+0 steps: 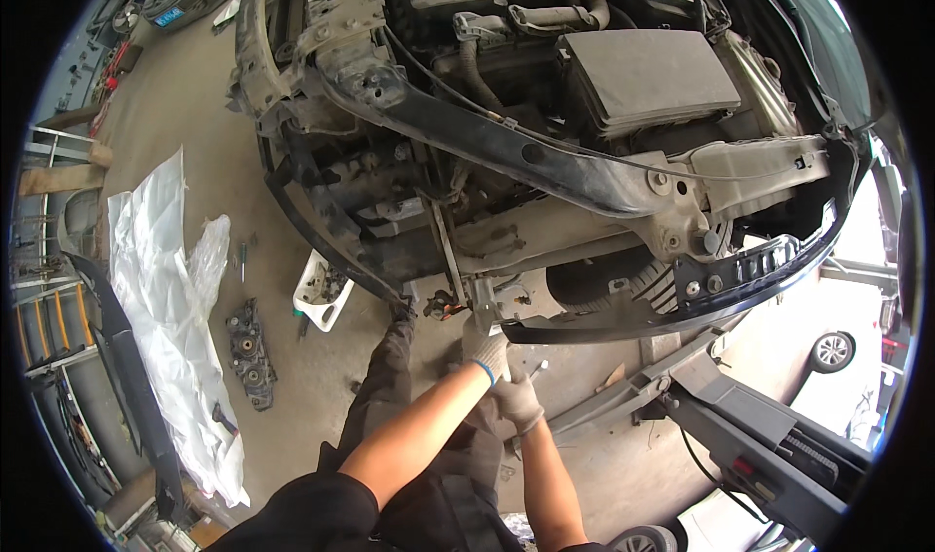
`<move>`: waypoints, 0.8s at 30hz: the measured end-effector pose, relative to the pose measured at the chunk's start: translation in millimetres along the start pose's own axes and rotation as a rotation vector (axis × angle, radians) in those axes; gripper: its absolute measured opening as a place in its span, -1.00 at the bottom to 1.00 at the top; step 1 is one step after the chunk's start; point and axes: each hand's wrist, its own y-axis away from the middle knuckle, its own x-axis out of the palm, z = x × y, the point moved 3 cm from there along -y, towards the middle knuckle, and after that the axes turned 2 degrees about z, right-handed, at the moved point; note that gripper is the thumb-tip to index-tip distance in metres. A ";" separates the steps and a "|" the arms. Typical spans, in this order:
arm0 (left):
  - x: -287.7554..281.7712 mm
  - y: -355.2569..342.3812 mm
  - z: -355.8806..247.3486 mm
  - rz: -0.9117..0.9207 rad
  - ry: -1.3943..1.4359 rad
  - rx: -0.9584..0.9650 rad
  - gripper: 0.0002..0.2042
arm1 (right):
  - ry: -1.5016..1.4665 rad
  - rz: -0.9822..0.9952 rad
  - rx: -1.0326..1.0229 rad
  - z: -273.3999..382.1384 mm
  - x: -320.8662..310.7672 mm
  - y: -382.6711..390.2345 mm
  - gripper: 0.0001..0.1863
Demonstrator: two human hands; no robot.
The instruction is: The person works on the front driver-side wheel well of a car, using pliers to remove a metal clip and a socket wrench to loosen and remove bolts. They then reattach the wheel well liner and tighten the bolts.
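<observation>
A car's stripped front end, with dark metal frame parts showing, stands in front of me. My left hand (484, 349), in a pale knitted glove with a blue cuff, is closed around the lower end of a grey metal bracket (484, 302) at the end of the black curved fender edge (594, 330). Just below and to the right, my right hand (519, 403), gloved too, is closed. A small pale tip (542, 366) shows beside its fingers; what the hand holds is mostly hidden. Behind the bracket hangs an orange-and-black connector (444, 308).
A white tray (319, 318) holding small parts lies on the floor to the left. Nearby are a headlight unit (251, 353), a screwdriver (243, 262), white plastic sheeting (166, 328) and a black bumper (131, 386). A lift arm (623, 386) crosses low on the right toward its post (779, 445).
</observation>
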 end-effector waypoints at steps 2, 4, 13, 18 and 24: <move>-2.0 2.8 -9.0 0.059 0.318 -0.195 -0.87 | -0.349 0.210 0.070 -19.2 -9.4 -4.2 -0.84; -1.0 2.8 -7.9 0.076 0.536 -0.337 -0.85 | -0.179 0.047 0.100 -8.4 -6.1 -0.7 -0.82; 4.7 5.3 -9.5 0.093 0.529 -0.604 -0.75 | -0.595 -0.005 -0.078 -48.7 -19.5 -14.2 -0.36; -0.2 5.2 -21.5 0.391 1.240 -0.475 -0.71 | 0.681 -0.477 -0.381 36.7 17.8 34.9 -0.42; -2.9 15.1 -8.0 0.930 0.712 0.057 -0.78 | 0.062 -0.135 -0.214 -44.5 -10.3 29.4 -0.60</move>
